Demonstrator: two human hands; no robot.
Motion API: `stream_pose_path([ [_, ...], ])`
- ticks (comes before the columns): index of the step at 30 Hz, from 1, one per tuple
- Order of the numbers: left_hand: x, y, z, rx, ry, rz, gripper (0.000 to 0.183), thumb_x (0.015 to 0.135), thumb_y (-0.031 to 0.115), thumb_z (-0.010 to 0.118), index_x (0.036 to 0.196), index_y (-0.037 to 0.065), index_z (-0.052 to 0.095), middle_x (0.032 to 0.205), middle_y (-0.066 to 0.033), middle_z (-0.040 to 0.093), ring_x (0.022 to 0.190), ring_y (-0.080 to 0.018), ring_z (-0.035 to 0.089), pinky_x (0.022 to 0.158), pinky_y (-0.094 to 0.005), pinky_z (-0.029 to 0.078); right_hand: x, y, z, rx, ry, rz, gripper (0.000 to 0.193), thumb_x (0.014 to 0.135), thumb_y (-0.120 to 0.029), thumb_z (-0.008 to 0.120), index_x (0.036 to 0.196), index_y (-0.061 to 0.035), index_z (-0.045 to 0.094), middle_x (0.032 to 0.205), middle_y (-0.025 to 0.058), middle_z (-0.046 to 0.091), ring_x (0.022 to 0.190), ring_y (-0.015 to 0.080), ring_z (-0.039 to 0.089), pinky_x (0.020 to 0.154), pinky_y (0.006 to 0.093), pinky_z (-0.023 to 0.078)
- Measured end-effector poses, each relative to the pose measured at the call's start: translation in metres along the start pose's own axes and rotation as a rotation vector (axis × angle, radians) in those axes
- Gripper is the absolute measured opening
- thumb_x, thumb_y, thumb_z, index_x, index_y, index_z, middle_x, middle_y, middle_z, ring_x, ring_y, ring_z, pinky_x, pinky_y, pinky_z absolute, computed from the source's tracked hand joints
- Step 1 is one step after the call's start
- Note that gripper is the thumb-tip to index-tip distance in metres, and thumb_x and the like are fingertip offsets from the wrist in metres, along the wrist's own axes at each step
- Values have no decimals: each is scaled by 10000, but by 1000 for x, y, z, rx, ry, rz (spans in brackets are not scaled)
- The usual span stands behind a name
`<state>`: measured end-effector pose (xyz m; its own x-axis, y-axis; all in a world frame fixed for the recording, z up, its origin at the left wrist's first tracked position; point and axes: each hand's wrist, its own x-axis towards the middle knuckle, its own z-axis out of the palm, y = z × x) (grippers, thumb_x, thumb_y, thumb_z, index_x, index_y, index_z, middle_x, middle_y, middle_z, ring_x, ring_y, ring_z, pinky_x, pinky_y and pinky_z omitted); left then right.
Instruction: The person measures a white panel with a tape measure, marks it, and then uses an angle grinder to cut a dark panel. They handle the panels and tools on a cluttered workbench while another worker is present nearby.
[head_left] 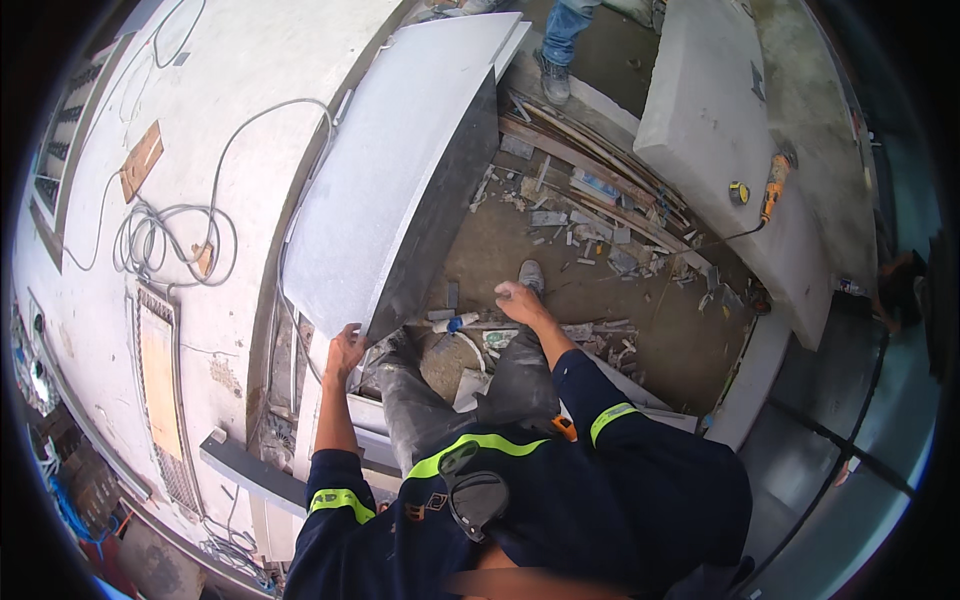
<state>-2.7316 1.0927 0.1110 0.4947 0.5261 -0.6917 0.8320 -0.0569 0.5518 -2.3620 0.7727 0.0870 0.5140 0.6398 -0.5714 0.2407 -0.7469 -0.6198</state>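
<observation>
A long light grey slab (pixel 375 150) with a dark side face (pixel 445 205) lies ahead and to the left of me. At its near corner, my left hand (pixel 347 352) has its fingers curled at the edge, gripping it. My right hand (pixel 518 300) is closed over the gap right of the slab, above my shoe (pixel 531 275). Its fingertips are turned under, so whatever they may hold is hidden. Below the hands, a white and blue tube (pixel 455 323) lies among scraps between my legs.
Broken offcuts (pixel 620 260) and long wood strips (pixel 600 165) litter the floor. An orange angle grinder (pixel 774 187) and a tape measure (pixel 739 192) rest on a pale slab at right. Coiled cable (pixel 180 240) lies at left. Another person's boot (pixel 553 78) stands at the far side.
</observation>
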Motion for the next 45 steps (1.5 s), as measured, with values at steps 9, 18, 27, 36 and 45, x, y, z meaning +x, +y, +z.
stream_pose_path([
  [9, 15, -6, -2, -483, -356, -281, 873, 876, 578, 773, 1466, -32, 567, 1310, -265, 695, 1250, -370, 651, 1035, -446, 505, 9, -63, 191, 215, -448, 88, 283, 998, -241, 695, 1224, -72, 717, 874, 80, 719, 737, 185, 699, 603, 372, 571],
  [18, 33, 18, 0, 298, -212, -36, 622, 868, 477, 780, 1186, -54, 719, 981, -319, 753, 991, -442, 756, 866, -483, 563, 49, -26, 239, 876, -289, 659, 450, 1050, -395, 651, 1356, -67, 618, 1156, 159, 705, 966, 287, 724, 796, 479, 628],
  [27, 33, 5, 8, 219, -137, 198, 452, 858, 291, 830, 1174, -16, 730, 890, -296, 753, 882, -441, 767, 781, -491, 594, 48, -28, 300, 1000, -350, 662, 520, 1060, -413, 604, 1445, -66, 556, 1296, 187, 666, 1111, 348, 707, 903, 533, 614],
  [36, 34, 9, 19, 320, -47, 179, 390, 893, 261, 807, 1117, -45, 718, 889, -325, 730, 901, -508, 725, 768, -538, 581, 88, -23, 373, 1373, -297, 1126, 756, 1046, -517, 588, 1552, 13, 402, 1392, 282, 589, 1231, 434, 645, 1052, 612, 532],
  [45, 43, 20, 5, 383, -244, 101, 402, 879, 236, 810, 1152, -45, 719, 883, -313, 741, 890, -484, 738, 777, -523, 580, 118, -32, 413, 1700, -62, 844, 479, 1007, -513, 640, 1238, -94, 661, 1194, 128, 712, 1151, 316, 674, 982, 524, 571],
])
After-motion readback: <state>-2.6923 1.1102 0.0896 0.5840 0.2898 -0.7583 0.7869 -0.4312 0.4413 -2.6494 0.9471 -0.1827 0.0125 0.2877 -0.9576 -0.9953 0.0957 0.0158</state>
